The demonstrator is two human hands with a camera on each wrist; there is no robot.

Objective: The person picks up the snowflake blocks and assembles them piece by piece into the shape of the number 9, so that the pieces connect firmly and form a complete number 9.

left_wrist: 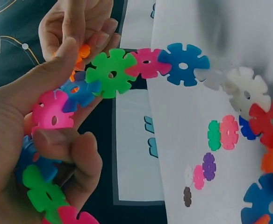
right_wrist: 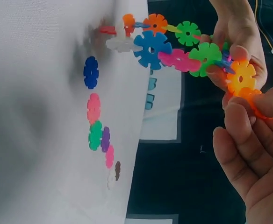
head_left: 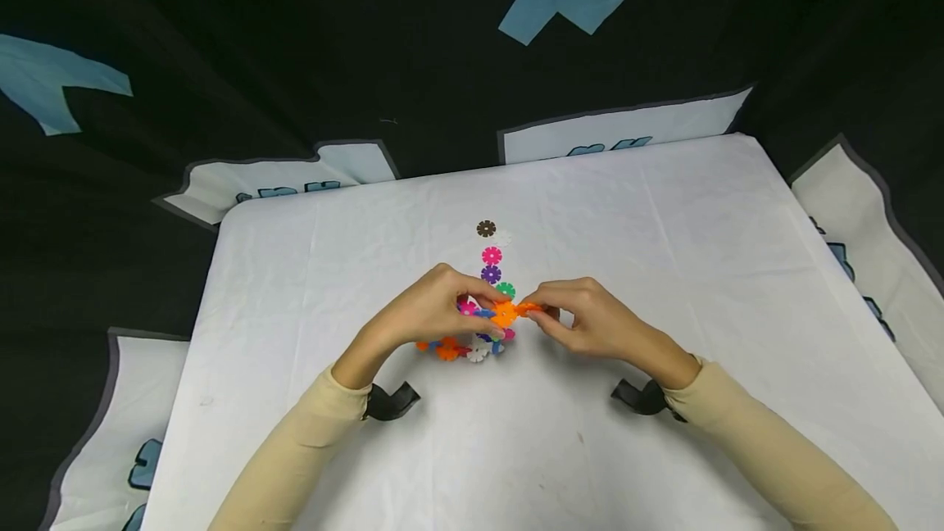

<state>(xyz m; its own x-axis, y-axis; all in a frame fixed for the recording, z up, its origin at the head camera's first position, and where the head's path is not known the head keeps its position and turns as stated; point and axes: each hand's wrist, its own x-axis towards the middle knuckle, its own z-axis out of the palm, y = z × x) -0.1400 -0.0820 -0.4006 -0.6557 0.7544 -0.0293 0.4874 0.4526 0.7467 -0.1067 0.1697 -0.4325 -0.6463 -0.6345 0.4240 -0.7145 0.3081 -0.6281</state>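
Left grip: the left hand (head_left: pixel 435 306), at 9 o'clock of the joint, is curled and holds a chain of multicoloured, notched, flower-shaped plastic discs (left_wrist: pixel 192 71).
Right grip: the right hand (head_left: pixel 597 322), at 3 o'clock, pinches a bright-orange notched plastic disc (right_wrist: pixel 254 97) between thumb and fingers.
Joint: the bright-orange disc meets the edge of a lighter-orange notched disc (right_wrist: pixel 247 73) at the chain's end; full seating cannot be told.
Chain run: curves below the left hand, toward 7 o'clock in the head view; contact with the surface cannot be told.
Loose discs: a row toward 12 o'clock, including green (head_left: pixel 506 288), purple (head_left: pixel 487 270), hot-pink (head_left: pixel 488 252), white (head_left: pixel 505 238) and dark-brown (head_left: pixel 483 225) notched discs; brown lies farthest.
Surface: white cloth-covered surface (head_left: pixel 332 441) beneath both hands.
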